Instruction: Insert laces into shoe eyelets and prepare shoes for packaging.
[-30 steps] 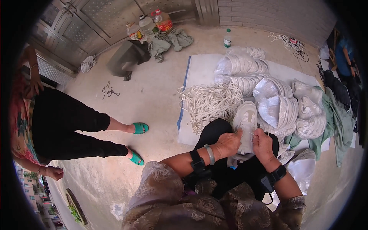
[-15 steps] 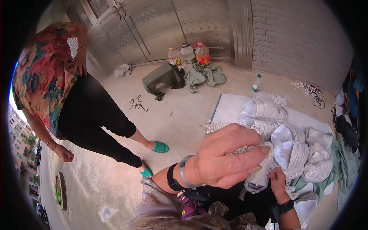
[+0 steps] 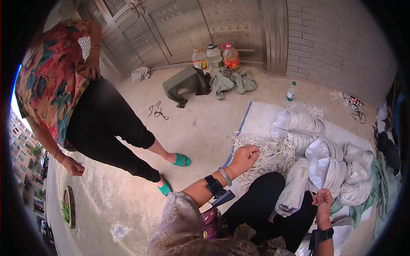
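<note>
My left hand reaches out over the heap of loose white cords on the mat, fingers curled into the strands. My right hand is low at my right knee, closed on the edge of a grey-white bundle that lies across my black-trousered lap. A black band and a pale bangle sit on my left wrist, and a black band on my right.
Clear bags of white cord are piled on a pale mat. Another person in a floral top and green sandals stands at the left. Oil bottles, a green stool, rags and a small bottle lie near the metal door.
My left hand has moved from close in front of the camera out to the cord heap. The view has tilted upward, showing more of the door and the standing person.
</note>
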`<state>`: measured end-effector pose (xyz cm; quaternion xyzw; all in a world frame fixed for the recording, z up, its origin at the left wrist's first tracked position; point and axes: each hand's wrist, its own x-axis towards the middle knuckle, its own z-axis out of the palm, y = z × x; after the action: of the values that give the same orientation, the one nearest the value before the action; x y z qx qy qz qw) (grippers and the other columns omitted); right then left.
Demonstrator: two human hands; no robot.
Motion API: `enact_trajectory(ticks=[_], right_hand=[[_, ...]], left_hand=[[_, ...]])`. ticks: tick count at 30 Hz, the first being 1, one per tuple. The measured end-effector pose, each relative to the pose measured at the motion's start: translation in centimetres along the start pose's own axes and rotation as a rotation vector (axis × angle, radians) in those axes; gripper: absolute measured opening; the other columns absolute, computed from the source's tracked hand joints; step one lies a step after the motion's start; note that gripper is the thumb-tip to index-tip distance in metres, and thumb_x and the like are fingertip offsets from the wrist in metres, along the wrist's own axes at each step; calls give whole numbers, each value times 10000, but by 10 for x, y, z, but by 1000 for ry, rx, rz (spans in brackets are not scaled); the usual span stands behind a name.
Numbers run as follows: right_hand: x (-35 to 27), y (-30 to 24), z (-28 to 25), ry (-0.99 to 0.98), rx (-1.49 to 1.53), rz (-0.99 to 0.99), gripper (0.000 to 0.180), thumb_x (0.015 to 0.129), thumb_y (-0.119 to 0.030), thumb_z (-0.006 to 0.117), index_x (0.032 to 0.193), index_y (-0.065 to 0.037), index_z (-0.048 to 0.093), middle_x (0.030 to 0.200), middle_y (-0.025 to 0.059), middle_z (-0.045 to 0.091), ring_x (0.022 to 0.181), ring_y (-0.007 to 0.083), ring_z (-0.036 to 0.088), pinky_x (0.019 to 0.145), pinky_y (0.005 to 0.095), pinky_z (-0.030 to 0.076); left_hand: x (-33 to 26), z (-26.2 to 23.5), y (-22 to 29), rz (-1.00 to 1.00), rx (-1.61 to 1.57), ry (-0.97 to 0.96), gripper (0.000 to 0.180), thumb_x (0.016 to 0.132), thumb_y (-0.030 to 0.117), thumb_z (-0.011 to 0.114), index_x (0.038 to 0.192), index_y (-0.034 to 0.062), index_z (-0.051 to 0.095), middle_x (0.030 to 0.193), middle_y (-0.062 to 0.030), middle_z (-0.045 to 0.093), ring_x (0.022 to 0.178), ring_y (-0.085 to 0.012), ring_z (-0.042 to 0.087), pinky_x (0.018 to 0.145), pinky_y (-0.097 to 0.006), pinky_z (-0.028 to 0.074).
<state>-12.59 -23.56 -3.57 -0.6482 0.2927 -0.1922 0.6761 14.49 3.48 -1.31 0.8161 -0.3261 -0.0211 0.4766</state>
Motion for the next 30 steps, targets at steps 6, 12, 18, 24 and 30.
enact_trajectory(ticks=[6, 12, 18, 24, 30], right_hand=[[-1, 0, -7, 72, 99, 21, 23, 876, -94, 494, 857, -82, 499, 647, 24, 548, 484, 74, 456, 459, 202, 378], [-15, 5, -10, -47, -63, 65, 104, 873, -98, 516, 954, -39, 544, 695, 39, 598, 519, 71, 478, 509, 202, 402], [-9, 11, -15, -16, -31, 22, 45, 885, -82, 490, 893, -67, 532, 666, 13, 575, 490, 41, 433, 458, 178, 352], [-1, 40, -30, 36, -144, -41, 55, 865, -44, 451, 863, -69, 500, 640, -3, 527, 492, 49, 413, 438, 184, 326], [8, 59, -37, 98, -559, -290, 76, 828, -16, 417, 866, -31, 481, 638, 55, 496, 559, 143, 480, 534, 267, 396]], left_hand=[[49, -36, -11, -257, 413, -13, 288, 754, 112, 599, 1029, 41, 560, 729, -121, 593, 701, -291, 583, 635, -350, 464], [6, -55, 135, 585, -407, -333, 367, 784, 48, 608, 1145, 30, 549, 945, -178, 591, 738, -226, 586, 658, -290, 474], [-1, -133, 219, 1061, -697, -281, 255, 716, 52, 701, 964, 80, 646, 902, -224, 610, 667, -283, 609, 556, -340, 515], [-6, -111, 205, 749, -634, -331, 180, 774, 76, 647, 934, -8, 647, 926, -235, 595, 706, -272, 616, 617, -339, 508], [-1, -68, 155, 557, -573, -327, 161, 808, 42, 594, 955, -11, 633, 891, -161, 600, 715, -220, 592, 662, -265, 483]])
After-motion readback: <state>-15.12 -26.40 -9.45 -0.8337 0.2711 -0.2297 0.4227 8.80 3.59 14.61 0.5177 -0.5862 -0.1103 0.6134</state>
